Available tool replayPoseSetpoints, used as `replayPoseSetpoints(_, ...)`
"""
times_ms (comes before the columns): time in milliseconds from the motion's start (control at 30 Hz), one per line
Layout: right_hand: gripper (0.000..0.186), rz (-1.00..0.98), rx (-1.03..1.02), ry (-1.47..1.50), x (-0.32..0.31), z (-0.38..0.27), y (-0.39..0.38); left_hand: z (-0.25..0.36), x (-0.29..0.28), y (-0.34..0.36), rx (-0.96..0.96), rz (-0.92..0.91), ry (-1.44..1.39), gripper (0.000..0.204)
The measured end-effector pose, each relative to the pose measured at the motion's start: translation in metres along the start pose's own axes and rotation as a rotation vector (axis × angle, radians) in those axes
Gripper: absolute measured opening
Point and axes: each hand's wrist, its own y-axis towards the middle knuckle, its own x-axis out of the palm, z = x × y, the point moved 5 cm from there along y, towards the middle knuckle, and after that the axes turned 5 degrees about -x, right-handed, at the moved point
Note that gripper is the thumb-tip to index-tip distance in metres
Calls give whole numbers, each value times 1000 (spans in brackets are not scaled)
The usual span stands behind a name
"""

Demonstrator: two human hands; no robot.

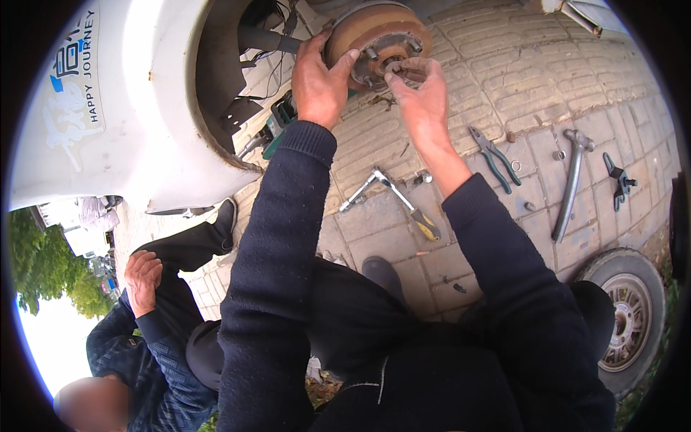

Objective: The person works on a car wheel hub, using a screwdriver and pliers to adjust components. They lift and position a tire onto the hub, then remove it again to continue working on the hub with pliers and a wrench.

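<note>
Upper centre, we find the left hand (pixel 320 88) clasping the rusty drum (pixel 371 32); right hand (pixel 425 95) curled, contents unclear; poor purchase could cause slipping.

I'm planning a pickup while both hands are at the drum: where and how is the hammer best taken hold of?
Probably by the lower half of the handle, right hand coming down from above on the near side. The hammer lies flat on the paving with its head at the far end, so the slim handle points back this way, and nothing lies across it.
</note>
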Motion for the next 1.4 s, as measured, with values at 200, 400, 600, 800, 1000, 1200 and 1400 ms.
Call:
replayPoseSetpoints(200,38,207,286,146,-6,4,-9,0,-1,0,32,-5,-13,57)
replayPoseSetpoints(400,40,-55,386,429,-1,-3,12,-3,-1,-1,31,10,0,57)
replayPoseSetpoints(600,48,19,490,295,-15,9,14,-5,2,0,19,7,-26,58)
replayPoseSetpoints(800,45,-169,710,478,8,26,6,-3,0,-1,18,3,21,62)
replayPoseSetpoints(1000,46,91,334,318,-8,10,1,-3,0,-1,32,9,-9,58)
replayPoseSetpoints(1200,54,-222,819,470,12,34,7,-4,-1,-2,30,11,1,58)
replayPoseSetpoints(1400,36,27,-148,-322,-2,3,1,-5,-1,-2,28,-7,0,61)
